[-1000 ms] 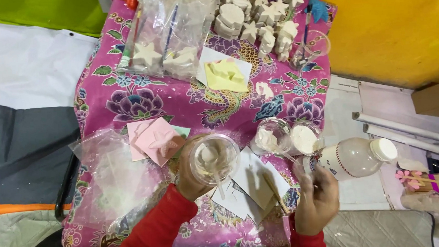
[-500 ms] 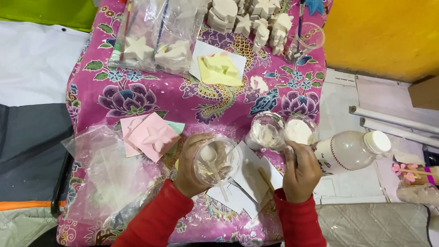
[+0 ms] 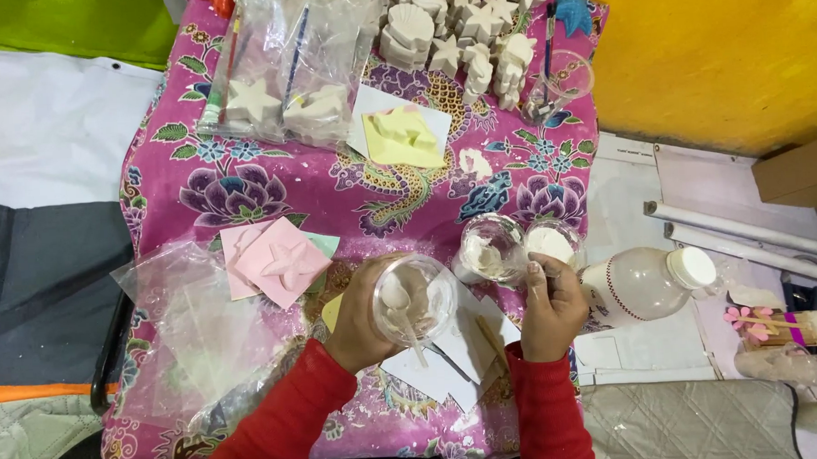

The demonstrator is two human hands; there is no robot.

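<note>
The left hand (image 3: 362,319) wraps its fingers around a clear cup (image 3: 416,298), holding it tipped toward the camera, probably so the white mix inside can be seen. A spoon (image 3: 403,317) stands in the cup; its long axis runs from the bowl deep inside down toward the wearer. The right hand (image 3: 550,306), fingers curled, grips the second of two small cups (image 3: 549,244) beside the bottle (image 3: 645,283).
</note>
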